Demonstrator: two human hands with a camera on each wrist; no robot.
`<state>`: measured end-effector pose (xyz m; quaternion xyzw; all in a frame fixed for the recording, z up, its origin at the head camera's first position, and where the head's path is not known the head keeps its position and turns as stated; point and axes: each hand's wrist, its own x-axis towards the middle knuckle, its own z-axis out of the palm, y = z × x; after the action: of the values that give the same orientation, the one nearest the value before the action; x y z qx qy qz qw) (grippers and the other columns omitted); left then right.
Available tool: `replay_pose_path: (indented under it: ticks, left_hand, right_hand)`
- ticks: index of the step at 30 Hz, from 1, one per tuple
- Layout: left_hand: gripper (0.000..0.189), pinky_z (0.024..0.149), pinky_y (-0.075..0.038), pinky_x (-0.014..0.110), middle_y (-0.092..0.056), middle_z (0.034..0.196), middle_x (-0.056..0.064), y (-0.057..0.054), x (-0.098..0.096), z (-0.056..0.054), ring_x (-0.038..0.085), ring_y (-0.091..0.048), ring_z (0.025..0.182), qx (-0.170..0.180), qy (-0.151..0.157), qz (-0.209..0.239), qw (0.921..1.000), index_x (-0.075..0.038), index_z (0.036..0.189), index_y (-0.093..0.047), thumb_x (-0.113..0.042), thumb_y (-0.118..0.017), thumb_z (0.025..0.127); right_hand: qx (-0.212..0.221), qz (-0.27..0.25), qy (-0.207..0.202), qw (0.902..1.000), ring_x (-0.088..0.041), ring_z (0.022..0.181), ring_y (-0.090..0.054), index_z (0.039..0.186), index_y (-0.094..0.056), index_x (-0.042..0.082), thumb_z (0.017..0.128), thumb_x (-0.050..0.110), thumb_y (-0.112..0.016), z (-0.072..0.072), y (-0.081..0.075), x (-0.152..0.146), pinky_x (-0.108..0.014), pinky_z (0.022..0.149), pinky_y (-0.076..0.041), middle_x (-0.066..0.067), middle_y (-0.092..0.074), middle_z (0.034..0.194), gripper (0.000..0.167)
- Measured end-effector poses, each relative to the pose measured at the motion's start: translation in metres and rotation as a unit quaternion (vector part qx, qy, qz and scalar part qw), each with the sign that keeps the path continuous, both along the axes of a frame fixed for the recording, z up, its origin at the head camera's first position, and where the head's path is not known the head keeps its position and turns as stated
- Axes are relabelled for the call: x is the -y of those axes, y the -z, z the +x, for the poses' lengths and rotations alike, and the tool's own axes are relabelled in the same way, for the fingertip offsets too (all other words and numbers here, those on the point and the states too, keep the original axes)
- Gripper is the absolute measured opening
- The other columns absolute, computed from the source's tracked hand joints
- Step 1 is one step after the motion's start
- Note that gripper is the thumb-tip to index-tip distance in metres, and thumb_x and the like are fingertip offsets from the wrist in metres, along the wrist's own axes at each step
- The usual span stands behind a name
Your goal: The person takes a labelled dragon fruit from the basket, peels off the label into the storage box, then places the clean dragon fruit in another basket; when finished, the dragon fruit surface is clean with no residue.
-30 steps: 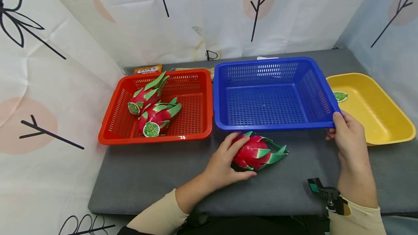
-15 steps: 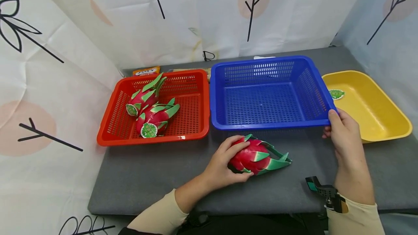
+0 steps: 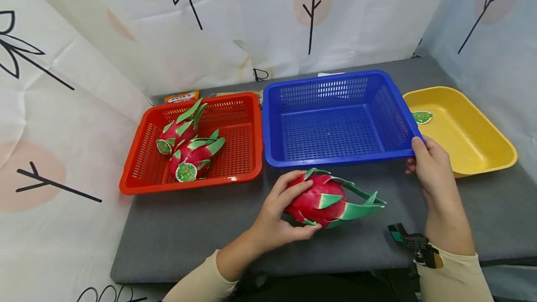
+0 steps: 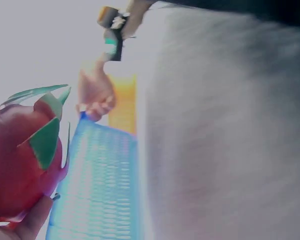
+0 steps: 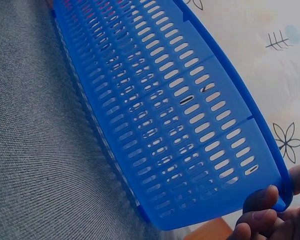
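In the head view my left hand (image 3: 274,218) grips a red dragon fruit (image 3: 320,199) by its left end, fingers over the top and thumb below. The fruit's green leaf tips point right, and it is held just in front of a blue perforated basket (image 3: 331,129). My right hand (image 3: 436,167) holds that basket's front right corner, thumb on the rim; the right wrist view shows its fingers (image 5: 260,216) curled under the rim. The left wrist view shows the dragon fruit (image 4: 22,155) close up, with much of the left hand out of frame.
Left of the blue basket stands a red basket (image 3: 241,148) with two dragon fruits (image 3: 195,158) inside. A yellow tray (image 3: 470,134) with a green label (image 3: 421,117) stands at right. An orange packet (image 3: 182,97) lies behind the red basket, near the patterned cloth wall.
The dragon fruit in my left hand has come up toward the camera and looks larger. My right hand keeps its hold on the blue basket's corner. The head view has shifted slightly.
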<state>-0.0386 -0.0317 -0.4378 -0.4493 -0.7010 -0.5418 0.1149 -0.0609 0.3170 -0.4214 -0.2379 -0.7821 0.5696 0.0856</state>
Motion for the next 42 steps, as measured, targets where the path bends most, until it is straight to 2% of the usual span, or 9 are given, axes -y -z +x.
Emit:
replay_pose_path:
  ticks: [4,8,13,17,22,26,31,36,42]
  left_hand:
    - [0.079,0.091,-0.058,0.039,-0.045,0.144,0.024,-0.019,0.004,-0.007,0.039,-0.048,0.131,-0.004,0.005,0.024,0.9997,-0.007,0.142,-0.054,-0.011,-0.091,0.073]
    - [0.067,0.091,-0.057,0.043,-0.046,0.144,0.024,-0.045,0.009,-0.017,0.040,-0.046,0.132,0.000,0.002,0.046,0.9990,-0.007,0.140,-0.055,-0.030,-0.084,0.085]
    - [0.070,0.095,-0.055,0.046,-0.046,0.146,0.018,-0.078,0.017,-0.037,0.037,-0.044,0.135,0.020,-0.022,0.063,0.9975,-0.002,0.136,-0.055,-0.045,-0.080,0.087]
    - [0.068,0.095,-0.056,0.045,-0.046,0.149,0.009,-0.101,0.022,-0.060,0.032,-0.040,0.139,0.052,-0.038,0.070,0.9955,-0.002,0.139,-0.052,-0.029,-0.084,0.086]
    - [0.068,0.088,-0.059,0.043,-0.051,0.142,0.007,-0.122,0.023,-0.088,0.028,-0.050,0.130,0.124,-0.039,0.090,0.9874,-0.006,0.141,-0.049,0.003,-0.081,0.082]
    - [0.062,0.084,-0.060,0.042,-0.055,0.134,0.009,-0.136,0.021,-0.102,0.030,-0.058,0.119,0.176,-0.046,0.099,0.9783,-0.009,0.139,-0.052,0.003,-0.079,0.084]
    - [0.056,0.085,-0.060,0.042,-0.056,0.130,0.009,-0.153,0.021,-0.120,0.027,-0.059,0.117,0.207,-0.078,0.045,0.9741,-0.012,0.134,-0.055,-0.009,-0.080,0.084]
    - [0.052,0.087,-0.058,0.039,-0.055,0.130,0.008,-0.163,0.017,-0.153,0.025,-0.058,0.116,0.224,-0.103,-0.042,0.9681,-0.017,0.130,-0.054,-0.020,-0.079,0.085]
    - [0.049,0.085,-0.057,0.034,-0.052,0.136,0.008,-0.152,-0.001,-0.190,0.022,-0.058,0.112,0.235,-0.127,-0.117,0.9566,-0.022,0.124,-0.052,-0.026,-0.080,0.084]
  right_hand:
    - [0.002,0.001,-0.003,1.0000,-0.011,0.064,-0.050,0.139,-0.048,0.002,0.110,0.041,-0.037,-0.003,-0.001,-0.001,-0.020,0.057,-0.052,-0.001,-0.052,0.080,0.049]
    - [0.000,0.008,-0.010,0.9999,-0.011,0.064,-0.050,0.140,-0.046,0.001,0.110,0.040,-0.036,-0.004,-0.001,-0.003,-0.021,0.057,-0.052,0.000,-0.052,0.079,0.050]
    - [0.000,-0.003,-0.018,0.9998,-0.011,0.065,-0.050,0.141,-0.045,0.000,0.110,0.042,-0.036,-0.005,-0.001,-0.004,-0.021,0.057,-0.052,-0.001,-0.052,0.080,0.053]
    - [-0.001,-0.014,-0.015,0.9998,-0.011,0.066,-0.050,0.138,-0.047,0.000,0.110,0.042,-0.038,-0.006,0.002,-0.004,-0.021,0.057,-0.052,-0.001,-0.053,0.081,0.052]
    - [-0.029,-0.037,-0.012,0.9988,-0.011,0.063,-0.051,0.132,-0.051,-0.003,0.110,0.038,-0.043,-0.002,0.007,-0.005,-0.020,0.055,-0.051,0.000,-0.054,0.075,0.048]
    - [-0.056,-0.069,-0.002,0.9960,-0.010,0.060,-0.053,0.129,-0.054,-0.005,0.108,0.035,-0.049,0.001,0.009,-0.007,-0.019,0.054,-0.051,-0.001,-0.056,0.071,0.045]
    - [-0.063,-0.066,-0.007,0.9958,-0.009,0.060,-0.054,0.129,-0.055,-0.005,0.108,0.034,-0.050,0.002,0.007,-0.009,-0.017,0.055,-0.051,-0.002,-0.058,0.072,0.044]
    - [-0.060,-0.064,-0.007,0.9961,-0.010,0.060,-0.054,0.129,-0.054,-0.005,0.108,0.033,-0.050,0.000,0.006,-0.009,-0.018,0.054,-0.051,-0.002,-0.058,0.072,0.043]
    - [-0.052,-0.054,-0.006,0.9972,-0.010,0.060,-0.053,0.131,-0.054,-0.005,0.109,0.033,-0.049,0.000,0.007,-0.009,-0.018,0.055,-0.051,-0.001,-0.059,0.072,0.044]
